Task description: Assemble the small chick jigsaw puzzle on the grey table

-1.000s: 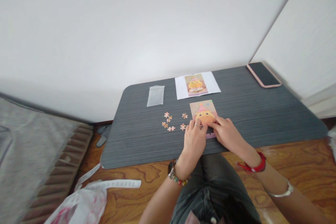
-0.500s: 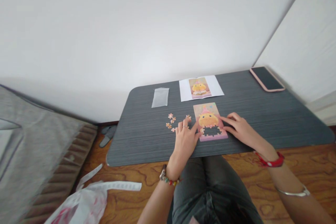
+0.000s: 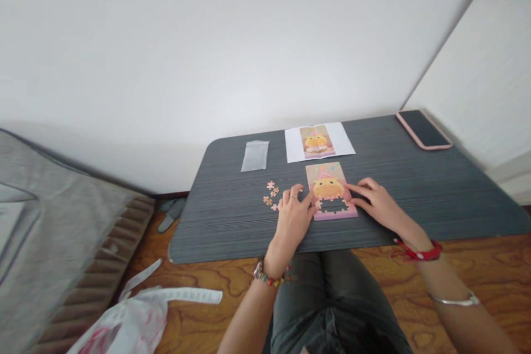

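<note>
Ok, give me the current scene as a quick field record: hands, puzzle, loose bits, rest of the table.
left hand: flat on the table, left of the puzzle, beside the loose pieces
right hand: fingers on the puzzle's right edge
puzzle: mostly built, dark gap in the lower part
loose pieces: small cluster left of the puzzle
reference picture: behind the puzzle
clear bag: far left
phone: far right corner
table: dark, striped

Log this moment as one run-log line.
left hand: flat on table, beside puzzle | right hand: touching puzzle's right edge | puzzle: gap in lower middle | loose pieces: left of left hand | phone: far right
</note>
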Available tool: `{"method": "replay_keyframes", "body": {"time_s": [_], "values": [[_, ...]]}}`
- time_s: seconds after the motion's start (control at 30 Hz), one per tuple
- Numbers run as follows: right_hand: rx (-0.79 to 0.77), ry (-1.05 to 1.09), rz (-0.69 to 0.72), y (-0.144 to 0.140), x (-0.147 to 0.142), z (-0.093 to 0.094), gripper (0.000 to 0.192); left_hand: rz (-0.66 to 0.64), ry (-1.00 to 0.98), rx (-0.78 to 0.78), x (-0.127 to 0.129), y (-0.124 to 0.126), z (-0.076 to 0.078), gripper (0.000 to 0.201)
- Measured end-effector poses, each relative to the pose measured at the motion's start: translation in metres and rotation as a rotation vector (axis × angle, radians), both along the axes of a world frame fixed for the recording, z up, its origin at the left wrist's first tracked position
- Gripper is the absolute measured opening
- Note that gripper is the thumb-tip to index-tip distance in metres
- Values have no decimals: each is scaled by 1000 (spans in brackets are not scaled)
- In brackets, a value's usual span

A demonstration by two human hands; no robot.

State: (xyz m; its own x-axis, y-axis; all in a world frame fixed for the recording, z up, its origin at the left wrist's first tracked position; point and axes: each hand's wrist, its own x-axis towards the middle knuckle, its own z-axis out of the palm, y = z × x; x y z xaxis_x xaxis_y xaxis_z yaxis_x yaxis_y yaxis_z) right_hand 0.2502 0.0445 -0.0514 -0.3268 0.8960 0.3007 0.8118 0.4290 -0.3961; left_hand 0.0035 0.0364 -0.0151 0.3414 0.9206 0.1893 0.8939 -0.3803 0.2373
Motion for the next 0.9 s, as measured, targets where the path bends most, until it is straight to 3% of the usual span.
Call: {"method": "replay_keyframes", "body": {"time_s": [0.1,0.27,0.33,0.5,0.63,0.9], "values": [[33,151,-40,-13,-12,8,31,-29,-106,86,-16,-5,1,33],[27,280,81,-45,-66,21,22,139,-169,180,-56,-22,-9,23],[16,232,102,-51,-93,23,21,182,-145,161,-67,-28,-14,22],[34,-32,-69,-40,-138,21,14,239,-121,155,-75,-33,-21,24],[30,-108,-123,-23,-150,18,12,272,-117,158,-77,-32,-22,23],[-7,-137,-72,-12,-154,11,12,253,-102,144,-74,-23,-15,25]]}}
